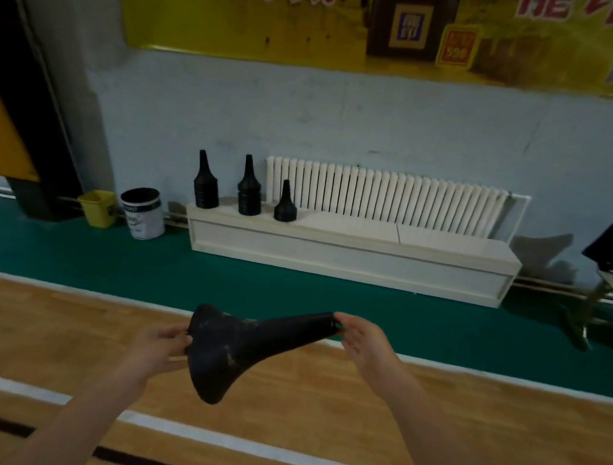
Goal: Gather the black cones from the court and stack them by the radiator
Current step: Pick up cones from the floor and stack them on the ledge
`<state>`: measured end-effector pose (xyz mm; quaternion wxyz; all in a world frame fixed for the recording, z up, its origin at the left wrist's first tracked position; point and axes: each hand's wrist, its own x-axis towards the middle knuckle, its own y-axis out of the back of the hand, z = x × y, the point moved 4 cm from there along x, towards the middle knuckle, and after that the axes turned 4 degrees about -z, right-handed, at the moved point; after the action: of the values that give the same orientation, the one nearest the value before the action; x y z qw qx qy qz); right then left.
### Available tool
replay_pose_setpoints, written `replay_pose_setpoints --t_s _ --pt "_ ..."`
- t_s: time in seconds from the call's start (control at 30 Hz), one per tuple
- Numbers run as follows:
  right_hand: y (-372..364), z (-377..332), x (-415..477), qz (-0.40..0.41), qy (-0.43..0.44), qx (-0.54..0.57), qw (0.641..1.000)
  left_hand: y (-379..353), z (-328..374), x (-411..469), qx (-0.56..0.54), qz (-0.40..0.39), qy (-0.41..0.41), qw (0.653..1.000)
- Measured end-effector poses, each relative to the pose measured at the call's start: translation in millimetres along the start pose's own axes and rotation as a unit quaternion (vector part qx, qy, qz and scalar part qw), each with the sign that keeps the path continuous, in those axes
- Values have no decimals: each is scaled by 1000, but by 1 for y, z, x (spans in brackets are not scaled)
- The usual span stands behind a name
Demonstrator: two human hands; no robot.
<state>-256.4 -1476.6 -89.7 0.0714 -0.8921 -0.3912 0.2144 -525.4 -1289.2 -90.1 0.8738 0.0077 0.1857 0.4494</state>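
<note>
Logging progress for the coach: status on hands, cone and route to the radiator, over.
Left hand grips black cone at base, right hand pinches tip. Cone sideways, not yet stacked. Other cones stand on bench by radiator. No obstacle seen ahead.

We note: cone point(242, 343) black, pale scuffs. Radiator point(385, 197) white, vertically ribbed. Bench point(352, 256) cream. Floor border point(178, 275) green; court point(316, 405) wood-brown, white and black lines. Banner point(244, 26) yellow, red characters.

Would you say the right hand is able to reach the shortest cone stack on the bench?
Probably not: the right hand pinches the tip of a held cone, and a green floor strip separates it from that stack.
</note>
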Motion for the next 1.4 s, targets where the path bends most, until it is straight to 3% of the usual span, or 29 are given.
replay_pose_setpoints --t_s 0.47,0.93,1.2,1.4 --pt "-84 -72 266 64 -34 -6 997 26 87 281 -63 38 8 997" --pt "-61 -174 528 58 10 -133 989 -34 184 542 -88 49 16 995" --pt "-48 -236 695 57 -14 -113 992 -65 258 706 -10 43 0 999" --pt "-70 -261 820 38 -11 -193 980 -65 282 829 27 60 10 998"
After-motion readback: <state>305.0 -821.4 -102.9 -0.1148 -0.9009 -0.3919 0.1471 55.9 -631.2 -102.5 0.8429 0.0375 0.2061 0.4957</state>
